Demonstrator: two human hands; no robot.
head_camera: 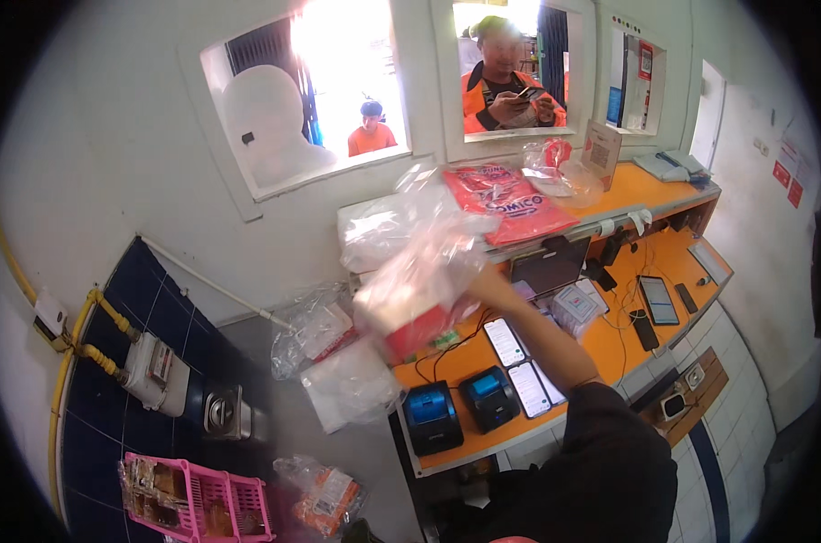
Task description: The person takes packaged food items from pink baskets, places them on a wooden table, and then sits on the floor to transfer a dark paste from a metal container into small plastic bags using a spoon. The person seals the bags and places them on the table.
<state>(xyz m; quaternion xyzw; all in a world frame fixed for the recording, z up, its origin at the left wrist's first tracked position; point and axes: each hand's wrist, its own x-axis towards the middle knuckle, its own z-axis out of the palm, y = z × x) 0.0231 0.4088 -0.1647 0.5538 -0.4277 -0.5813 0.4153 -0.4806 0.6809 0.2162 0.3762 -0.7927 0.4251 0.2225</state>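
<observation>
From the lower right, my right arm in a black sleeve reaches over the orange counter (482, 444). My right hand (485, 284) grips a clear plastic bag (444, 248), and the fingers are partly hidden by the film. Inside the bag is a red-and-white box (410, 319), tilted and blurred. The bag hangs above the left part of the counter, in front of a raised shelf (645, 193). Below my forearm lie lit smartphones (529, 388). Beside them stand two black-and-blue receipt printers (432, 417). My left hand is out of view.
A red printed plastic bag (505, 200) lies on the shelf near a standing code sign (600, 153). Wrapped packages (349, 380) sit left of the counter. A pink basket (196, 499) is at lower left. Beyond the window (519, 132), a person in orange holds a phone.
</observation>
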